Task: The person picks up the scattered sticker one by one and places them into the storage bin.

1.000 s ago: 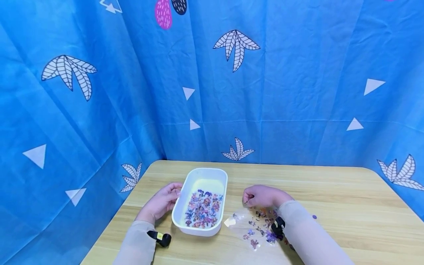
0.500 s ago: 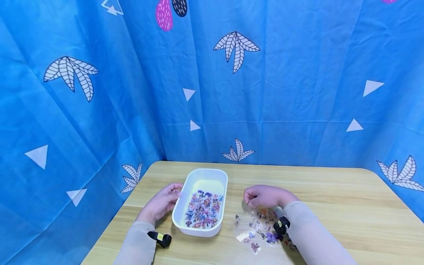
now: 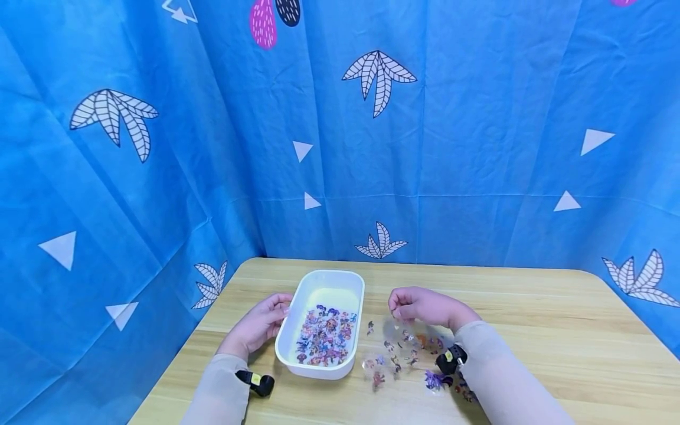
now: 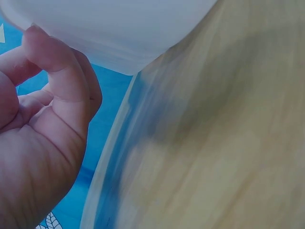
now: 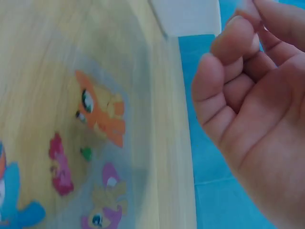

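1. Head: on a wooden table (image 3: 547,336), the left hand (image 3: 262,323) grips a white tub (image 3: 324,372) at its nine o'clock. Toward the tub's three o'clock, the right hand (image 3: 429,307) pinches a clear sheet (image 3: 395,362), which spreads toward four o'clock. A blue curtain (image 3: 467,153), printed with leaves and triangles, hangs at twelve.
2. Left wrist: curled fingers meet the tub at eleven o'clock; shadow crosses the wood.
3. Right wrist: cartoon figures (image 5: 107,117) show from seven to nine o'clock; curled fingers at two.
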`<action>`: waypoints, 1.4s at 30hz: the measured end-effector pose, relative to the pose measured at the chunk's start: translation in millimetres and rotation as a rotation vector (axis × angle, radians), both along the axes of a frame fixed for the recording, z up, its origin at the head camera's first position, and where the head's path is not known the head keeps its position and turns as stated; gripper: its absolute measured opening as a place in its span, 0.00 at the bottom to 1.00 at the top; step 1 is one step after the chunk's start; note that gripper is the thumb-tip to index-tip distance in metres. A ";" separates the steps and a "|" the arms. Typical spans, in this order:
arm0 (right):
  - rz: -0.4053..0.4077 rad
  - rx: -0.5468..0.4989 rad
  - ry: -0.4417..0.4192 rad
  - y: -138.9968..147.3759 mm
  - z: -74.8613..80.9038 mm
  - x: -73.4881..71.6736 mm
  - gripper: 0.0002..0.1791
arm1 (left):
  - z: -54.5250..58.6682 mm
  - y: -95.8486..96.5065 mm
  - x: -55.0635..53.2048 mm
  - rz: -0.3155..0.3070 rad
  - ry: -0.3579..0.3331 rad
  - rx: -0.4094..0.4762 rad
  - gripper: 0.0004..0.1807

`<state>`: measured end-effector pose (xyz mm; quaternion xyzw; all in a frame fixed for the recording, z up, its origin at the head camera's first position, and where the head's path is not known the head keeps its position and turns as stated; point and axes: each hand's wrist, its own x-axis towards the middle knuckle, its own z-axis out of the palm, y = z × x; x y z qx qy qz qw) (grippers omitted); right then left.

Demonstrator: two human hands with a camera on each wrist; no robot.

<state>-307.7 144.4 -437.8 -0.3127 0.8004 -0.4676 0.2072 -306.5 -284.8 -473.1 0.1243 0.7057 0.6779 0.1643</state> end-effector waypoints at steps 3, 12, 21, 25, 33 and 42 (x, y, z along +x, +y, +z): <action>-0.016 -0.035 -0.003 -1.5 0.6 -0.9 0.02 | 0.8 0.6 0.0 0.002 -0.001 0.000 0.25; -0.088 -0.112 -0.011 -5.9 0.5 0.0 0.06 | -0.8 0.4 -0.9 0.005 -0.002 -0.013 0.25; -0.173 -0.227 -0.077 -18.6 3.4 2.0 0.09 | -1.9 -0.1 -0.7 0.008 -0.005 -0.012 0.25; -0.200 -0.268 -0.091 -26.0 2.4 2.4 0.08 | -2.2 0.1 -0.9 0.008 -0.009 -0.010 0.24; -0.255 -0.306 -0.124 -38.6 0.5 3.6 0.08 | -1.8 1.0 -0.7 0.011 -0.005 -0.011 0.24; -0.329 -0.366 -0.194 -49.7 -2.1 5.8 0.11 | -2.4 -0.1 -1.9 0.012 0.000 -0.014 0.24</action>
